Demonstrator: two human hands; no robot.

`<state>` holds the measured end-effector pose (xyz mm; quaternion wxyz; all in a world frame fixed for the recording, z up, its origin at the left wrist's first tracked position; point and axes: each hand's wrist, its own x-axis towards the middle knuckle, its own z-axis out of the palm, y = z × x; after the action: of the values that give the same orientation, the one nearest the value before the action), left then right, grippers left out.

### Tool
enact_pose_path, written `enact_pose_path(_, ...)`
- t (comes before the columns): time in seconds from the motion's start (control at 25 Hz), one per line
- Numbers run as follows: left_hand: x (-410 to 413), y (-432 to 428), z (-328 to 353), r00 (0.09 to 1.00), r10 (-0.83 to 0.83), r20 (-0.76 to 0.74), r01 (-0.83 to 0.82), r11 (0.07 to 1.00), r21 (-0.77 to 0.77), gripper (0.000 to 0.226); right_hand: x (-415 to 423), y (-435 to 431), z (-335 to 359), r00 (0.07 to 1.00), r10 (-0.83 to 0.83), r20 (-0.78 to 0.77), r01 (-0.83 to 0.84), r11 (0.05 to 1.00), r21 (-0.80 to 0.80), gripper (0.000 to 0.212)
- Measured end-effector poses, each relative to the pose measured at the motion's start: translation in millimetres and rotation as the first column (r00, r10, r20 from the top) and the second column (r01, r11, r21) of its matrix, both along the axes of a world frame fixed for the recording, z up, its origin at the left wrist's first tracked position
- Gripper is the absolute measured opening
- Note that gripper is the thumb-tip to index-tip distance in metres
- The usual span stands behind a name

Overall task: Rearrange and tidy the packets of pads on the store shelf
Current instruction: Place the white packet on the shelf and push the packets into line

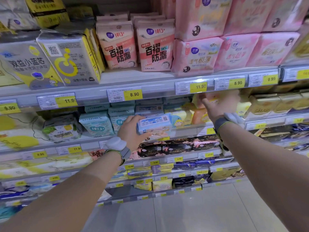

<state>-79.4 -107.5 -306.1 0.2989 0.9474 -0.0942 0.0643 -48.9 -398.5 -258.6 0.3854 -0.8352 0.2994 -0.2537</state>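
A light blue packet of pads (154, 123) lies tilted at the front of the middle shelf (187, 131), back label facing me. My left hand (132, 131) grips its left end, thumb on top and fingers underneath. My right hand (217, 106) reaches into the same shelf further right, fingers spread against a pale yellow and orange packet (199, 114); motion blur hides whether it grips anything. Teal packets (95, 123) stand to the left of my left hand. Both wrists wear bands.
The upper shelf carries grey-yellow boxes (66, 57), two peach packets (137, 46) and pink packets (234, 51) behind a price rail (133, 94). Dark packets (177, 146) fill the shelf below. Several lower shelves and the tiled floor (184, 211) lie beneath my arms.
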Motion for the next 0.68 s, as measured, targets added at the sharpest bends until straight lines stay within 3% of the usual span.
enact_pose_path(0.24,-13,-16,0,0.996,0.087,-0.031,-0.087,0.996,-0.025,0.058,13,-14,1,0.980,0.081,-0.181,-0.076,0.996,0.036,0.119)
enact_pose_path(0.44,-15,-24,8,0.993,0.113,-0.034,-0.113,0.994,0.013,0.057,15,-13,4,0.936,0.110,-0.335,-0.131,0.991,-0.041,0.114)
enact_pose_path(0.56,-15,-28,10,0.995,0.094,-0.021,-0.093,0.995,0.025,0.058,19,-15,2,0.912,0.071,-0.404,-0.168,0.964,-0.208,0.077)
enact_pose_path(0.68,-13,-33,12,0.996,0.080,-0.027,-0.080,0.996,0.029,0.059,21,-17,-3,0.897,0.082,-0.435,-0.256,0.898,-0.357,0.059)
